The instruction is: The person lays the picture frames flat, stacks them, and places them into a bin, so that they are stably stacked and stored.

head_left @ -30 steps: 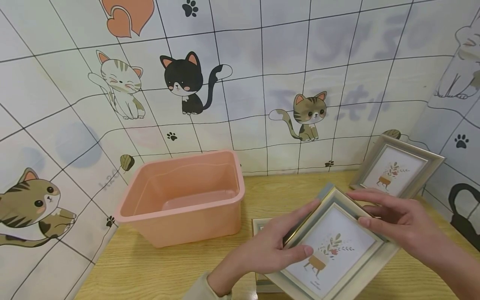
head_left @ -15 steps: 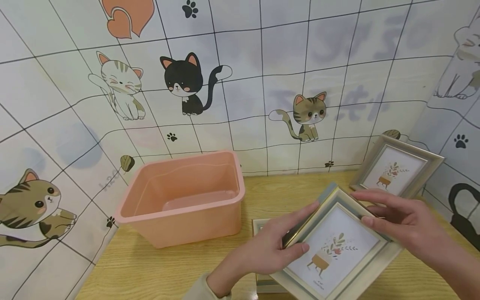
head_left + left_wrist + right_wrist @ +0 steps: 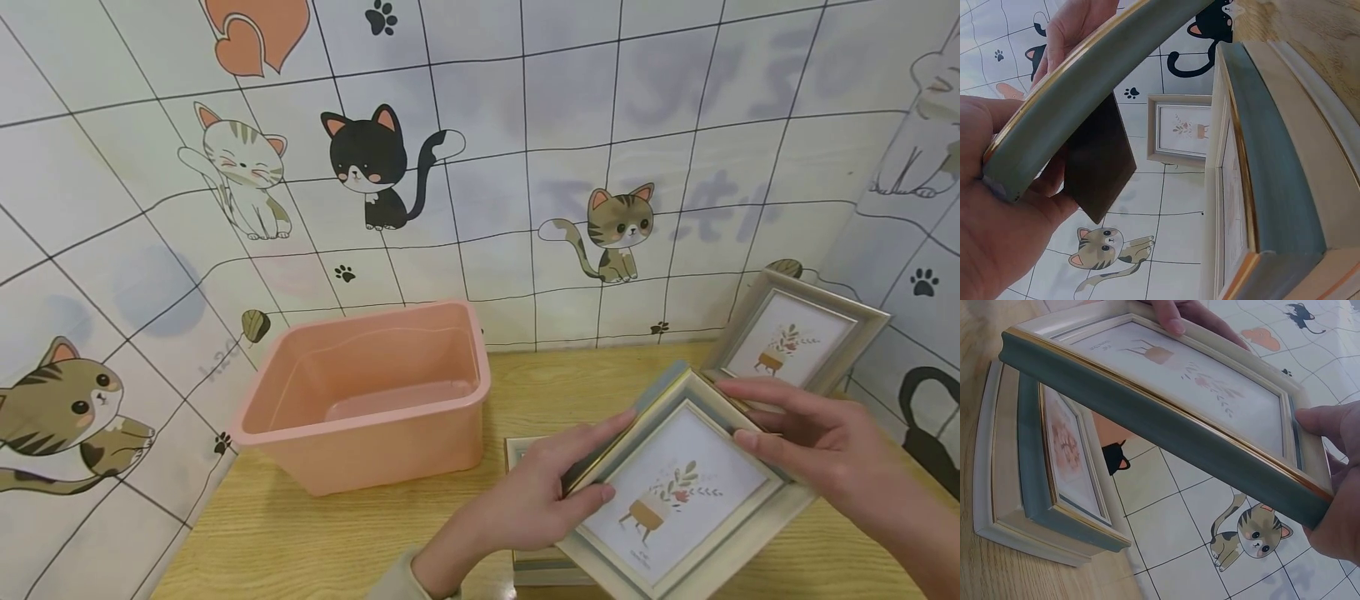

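Cream-and-green, gilt-lined rectangular picture frame (image 3: 675, 508): pinched at one long side by left hand (image 3: 551, 487), at far end by right hand (image 3: 821, 442); long axis slanted bodyward-left from latter.

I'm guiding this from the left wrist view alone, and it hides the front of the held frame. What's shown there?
Observer: A drawing of a leafy plant in a brown pot on legs fills the middle of the frame.
Operator: And where is the right thumb?
Observer: It rests on the frame's front, by the upper right edge as the head view shows it.
Operator: I see a stack on the table. What stands to its left?
Observer: A pink tub, with a gap between the two.
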Demonstrator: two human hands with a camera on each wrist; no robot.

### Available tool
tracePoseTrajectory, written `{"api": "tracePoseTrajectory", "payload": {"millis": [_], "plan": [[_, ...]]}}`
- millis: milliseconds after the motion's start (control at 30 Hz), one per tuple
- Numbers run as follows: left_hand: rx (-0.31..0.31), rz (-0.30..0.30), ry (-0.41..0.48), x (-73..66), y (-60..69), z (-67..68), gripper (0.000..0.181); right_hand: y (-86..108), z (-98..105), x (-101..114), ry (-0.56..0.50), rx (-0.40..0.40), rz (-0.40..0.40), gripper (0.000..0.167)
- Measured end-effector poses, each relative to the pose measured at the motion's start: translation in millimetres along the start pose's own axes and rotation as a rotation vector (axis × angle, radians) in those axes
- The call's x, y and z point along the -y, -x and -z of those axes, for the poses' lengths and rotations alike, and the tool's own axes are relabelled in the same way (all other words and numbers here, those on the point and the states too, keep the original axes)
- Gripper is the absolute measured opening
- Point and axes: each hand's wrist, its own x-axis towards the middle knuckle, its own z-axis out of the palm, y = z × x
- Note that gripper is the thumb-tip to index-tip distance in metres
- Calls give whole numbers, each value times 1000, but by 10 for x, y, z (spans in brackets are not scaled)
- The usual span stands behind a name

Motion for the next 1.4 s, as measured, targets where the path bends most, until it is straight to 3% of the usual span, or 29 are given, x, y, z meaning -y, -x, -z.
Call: {"api": "tracePoseTrajectory", "payload": {"millis": [233,433,567,967,1133,1400], "plan": [[-42,-2,-39,19,16,-15,68,10,27,20,13,-15,-36,59],[-89,10,-42,53,49,-22,63,17,104,15,51,-105,-95,59],[-116,7,-38,68,62,-25,61,17,110,-2,40,-123,-109,58],[-182,28,-14,104,109,-48,56,16,64,-34,-29,-97,-146,58],[-196,67,19,111,139,-47,55,10,29,-30,-38,-91,-154,57],[-207,66,14,151,181,-51,54,14,-29,-85,-62,-79,-145,55]]}}
